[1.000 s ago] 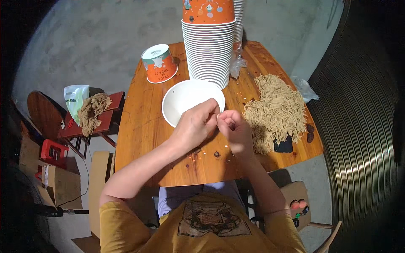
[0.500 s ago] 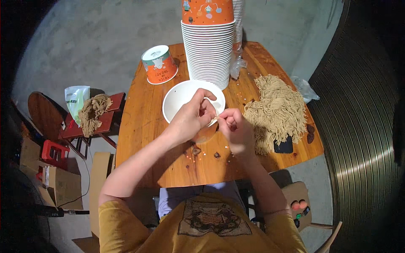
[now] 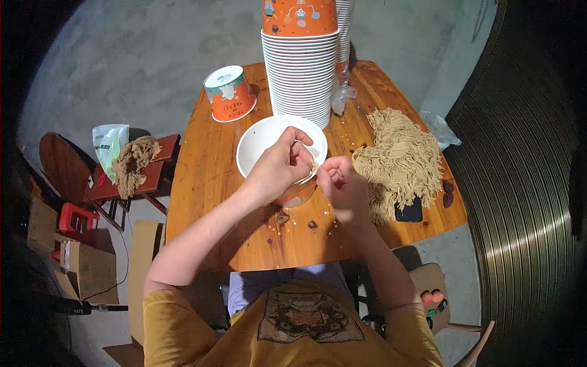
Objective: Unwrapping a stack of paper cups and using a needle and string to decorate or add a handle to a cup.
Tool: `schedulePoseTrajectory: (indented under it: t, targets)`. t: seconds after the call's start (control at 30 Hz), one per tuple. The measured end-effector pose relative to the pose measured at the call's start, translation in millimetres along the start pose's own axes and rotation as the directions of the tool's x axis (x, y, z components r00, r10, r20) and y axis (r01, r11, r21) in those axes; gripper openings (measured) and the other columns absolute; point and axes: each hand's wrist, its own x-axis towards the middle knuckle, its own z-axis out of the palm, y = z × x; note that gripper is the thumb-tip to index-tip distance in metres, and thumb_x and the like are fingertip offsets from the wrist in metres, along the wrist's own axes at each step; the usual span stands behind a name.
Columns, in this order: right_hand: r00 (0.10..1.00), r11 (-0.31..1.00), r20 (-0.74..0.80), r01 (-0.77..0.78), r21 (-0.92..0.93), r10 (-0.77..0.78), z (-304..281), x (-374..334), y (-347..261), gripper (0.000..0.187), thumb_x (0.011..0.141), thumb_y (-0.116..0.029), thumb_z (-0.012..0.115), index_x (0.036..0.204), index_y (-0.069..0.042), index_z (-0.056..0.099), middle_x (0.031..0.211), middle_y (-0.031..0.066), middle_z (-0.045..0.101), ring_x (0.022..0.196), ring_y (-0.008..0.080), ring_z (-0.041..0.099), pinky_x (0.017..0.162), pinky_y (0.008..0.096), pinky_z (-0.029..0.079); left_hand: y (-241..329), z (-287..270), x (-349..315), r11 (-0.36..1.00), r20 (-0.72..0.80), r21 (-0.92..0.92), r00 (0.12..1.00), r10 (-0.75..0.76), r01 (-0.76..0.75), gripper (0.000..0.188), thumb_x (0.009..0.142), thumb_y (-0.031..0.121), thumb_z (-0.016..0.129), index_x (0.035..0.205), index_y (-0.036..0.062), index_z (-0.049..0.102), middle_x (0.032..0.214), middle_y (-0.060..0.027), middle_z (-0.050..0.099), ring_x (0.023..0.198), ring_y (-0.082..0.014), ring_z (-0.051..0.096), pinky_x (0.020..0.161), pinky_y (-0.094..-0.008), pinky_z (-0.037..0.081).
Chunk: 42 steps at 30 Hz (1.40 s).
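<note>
A paper bucket (image 3: 260, 144), white inside, stands in front of me with its mouth up. My left hand (image 3: 278, 165) reaches over its near side, fingers bent and closed at the right rim. A small bit of beige yarn (image 3: 314, 166) shows at those fingertips. My right hand (image 3: 342, 186) is closed in a pinch just right of the rim, close to the left fingertips; the yarn seems to run into it, though the strand is very thin. To the right lies a big loose heap of beige yarn (image 3: 400, 159), with a dark flat object (image 3: 409, 211) partly under it.
Behind the bucket rises a tall stack of nested buckets (image 3: 299, 79). An orange printed bucket (image 3: 231, 101) stands upside down at the far left of the wooden table (image 3: 202, 214). Small beads and dark round bits lie around. A red stool (image 3: 131, 174) at left holds more yarn and a bag.
My right hand has drawn slightly away from the left fingertips and turned a little. The left hand stays at the rim. The heap and the stacked buckets have not moved.
</note>
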Motion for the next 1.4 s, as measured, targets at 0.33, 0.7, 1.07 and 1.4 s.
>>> schedulePoseTrajectory:
  t: [0.33,0.7,1.07,1.4]
  targets:
    - [0.99,0.973,-0.02,0.13,-0.19,-0.137,4,-1,-1,0.014,0.084,-0.009,0.061,0.093,-0.007,0.051,0.07,0.007,0.06,0.059,0.019,0.061,0.054,0.0322,0.047,-9,-7,5,0.99,0.039,-0.125,0.997,-0.065,0.07,0.033,0.08,-0.003,0.059,0.109,0.0002,0.043,0.08,-0.0025,0.057,0.074,-0.0085,0.054,0.071,-0.0216,0.045]
    - [0.743,0.451,0.245,0.597,-0.664,-0.623,-15,6,-10,0.035,0.072,-0.006,0.072,0.101,-0.017,0.054,0.076,0.0016,0.053,0.065,0.0216,0.057,0.05,0.0317,0.048,-3,-11,7,0.971,0.079,-0.125,0.977,-0.197,0.205,0.037,0.078,-0.003,0.062,0.111,0.0015,0.043,0.084,-0.0025,0.06,0.077,-0.0086,0.056,0.073,-0.0217,0.045]
    - [0.86,0.536,0.312,0.499,-0.681,-0.405,-9,22,-25,0.011,0.077,-0.014,0.061,0.083,-0.007,0.056,0.065,0.0,0.051,0.062,0.0141,0.052,0.052,0.0285,0.045,-6,-8,6,0.983,0.056,-0.091,0.987,-0.154,0.159,0.033,0.08,-0.001,0.059,0.108,-0.001,0.043,0.079,-0.0034,0.057,0.073,-0.0093,0.054,0.066,-0.0218,0.045]
    - [0.789,0.871,0.522,-0.464,0.159,0.325,-32,39,-38,0.016,0.086,-0.024,0.054,0.077,-0.011,0.058,0.064,-0.0068,0.048,0.052,0.0005,0.033,0.047,0.0173,0.026,-6,-7,6,0.981,0.069,-0.056,0.981,-0.183,0.187,0.033,0.08,-0.004,0.059,0.108,0.0019,0.042,0.082,-0.0022,0.057,0.076,-0.0069,0.053,0.07,-0.0211,0.043]
